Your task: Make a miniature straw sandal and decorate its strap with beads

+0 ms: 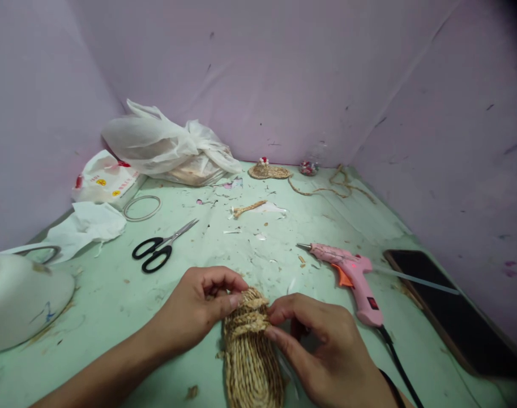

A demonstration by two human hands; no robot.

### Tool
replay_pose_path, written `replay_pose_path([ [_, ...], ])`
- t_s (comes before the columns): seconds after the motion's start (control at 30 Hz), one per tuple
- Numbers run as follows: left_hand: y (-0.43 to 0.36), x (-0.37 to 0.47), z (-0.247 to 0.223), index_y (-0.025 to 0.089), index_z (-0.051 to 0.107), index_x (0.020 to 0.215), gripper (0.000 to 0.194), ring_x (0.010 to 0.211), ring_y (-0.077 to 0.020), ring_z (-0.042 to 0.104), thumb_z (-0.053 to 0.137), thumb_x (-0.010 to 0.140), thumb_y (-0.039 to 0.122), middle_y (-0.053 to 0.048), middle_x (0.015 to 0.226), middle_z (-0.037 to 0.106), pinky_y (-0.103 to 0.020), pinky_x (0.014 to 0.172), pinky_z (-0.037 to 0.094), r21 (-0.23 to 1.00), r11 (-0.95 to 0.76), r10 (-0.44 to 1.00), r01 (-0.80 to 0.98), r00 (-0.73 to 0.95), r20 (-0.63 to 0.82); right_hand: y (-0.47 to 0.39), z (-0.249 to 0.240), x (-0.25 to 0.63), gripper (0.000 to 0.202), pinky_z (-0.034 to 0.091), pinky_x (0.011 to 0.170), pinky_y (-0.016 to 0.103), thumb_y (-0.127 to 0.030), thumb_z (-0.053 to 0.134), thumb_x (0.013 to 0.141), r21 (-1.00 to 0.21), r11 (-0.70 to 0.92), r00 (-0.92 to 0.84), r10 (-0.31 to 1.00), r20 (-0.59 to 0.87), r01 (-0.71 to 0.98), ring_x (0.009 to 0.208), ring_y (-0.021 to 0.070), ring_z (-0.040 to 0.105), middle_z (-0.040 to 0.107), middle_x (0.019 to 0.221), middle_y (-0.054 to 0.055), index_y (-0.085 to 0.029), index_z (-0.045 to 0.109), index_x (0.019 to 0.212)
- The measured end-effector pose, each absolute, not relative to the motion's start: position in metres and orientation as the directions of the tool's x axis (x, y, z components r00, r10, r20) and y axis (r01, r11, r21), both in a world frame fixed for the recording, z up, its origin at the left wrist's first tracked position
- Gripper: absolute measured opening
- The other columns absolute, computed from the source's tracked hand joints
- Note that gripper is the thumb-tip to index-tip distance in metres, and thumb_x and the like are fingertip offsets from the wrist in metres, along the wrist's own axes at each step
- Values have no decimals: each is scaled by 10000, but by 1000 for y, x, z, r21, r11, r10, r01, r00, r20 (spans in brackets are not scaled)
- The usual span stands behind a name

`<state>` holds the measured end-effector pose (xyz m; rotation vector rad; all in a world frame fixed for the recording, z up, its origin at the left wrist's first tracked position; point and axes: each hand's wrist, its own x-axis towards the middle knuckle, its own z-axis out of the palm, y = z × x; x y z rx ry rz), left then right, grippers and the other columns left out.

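Note:
A small slipper woven from straw cord [253,360] lies at the bottom middle, its coiled sole toward me and a braided strap across its far part. My left hand [201,306] pinches the slipper's far left edge between thumb and fingers. On the other side, my right hand [315,340] has thumb and forefinger closed on the strap's right end. To the right rests a pink glue gun [347,263] with an orange trigger, a glue stick out of its back and a small red light lit. Black-handled scissors [160,249] lie partly spread at the left.
Along the back stand a tied white plastic bag [169,141], a finished-looking small straw slipper [269,171] with beads, a bead jar [309,167] and loose cord [326,191]. A white bowl [24,300] is at left, a phone [449,311] at right. Scraps litter the green tabletop [207,249].

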<state>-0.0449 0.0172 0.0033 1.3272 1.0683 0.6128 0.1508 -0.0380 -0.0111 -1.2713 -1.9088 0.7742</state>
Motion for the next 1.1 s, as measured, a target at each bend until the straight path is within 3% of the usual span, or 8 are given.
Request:
replay_pose_path([
  [0.63,16,-42,-11,164,672,699,93,528,-97,537,618,667,233,5,604,649,-223,530,437,985,141,858,101,484,-172,-40,-11,151,50,441,513,240,-180,582,790,-779,368,-258,928,270,507,593,124,588,663,722,6,-200,624,809],
  [0.83,17,-42,-6,162,672,707,108,545,-105,528,605,665,236,-2,618,638,-232,536,428,979,144,850,147,489,-198,-39,-12,150,54,444,517,240,-171,576,792,-776,373,-258,926,276,509,605,130,597,665,719,11,-196,622,802],
  [0.97,15,-43,-6,160,661,728,138,539,-101,486,599,689,277,-2,614,598,-222,512,390,982,109,842,156,510,-174,-38,-11,150,50,440,507,242,-179,579,791,-772,373,-247,927,284,515,590,131,590,662,705,11,-200,625,792],
  [1.1,7,-42,-1,171,647,774,149,488,-86,355,616,678,281,39,540,465,-200,434,281,960,5,869,279,474,-142,-39,-10,150,55,442,506,245,-177,580,786,-764,381,-255,924,286,521,590,133,588,664,713,13,-199,626,804],
])
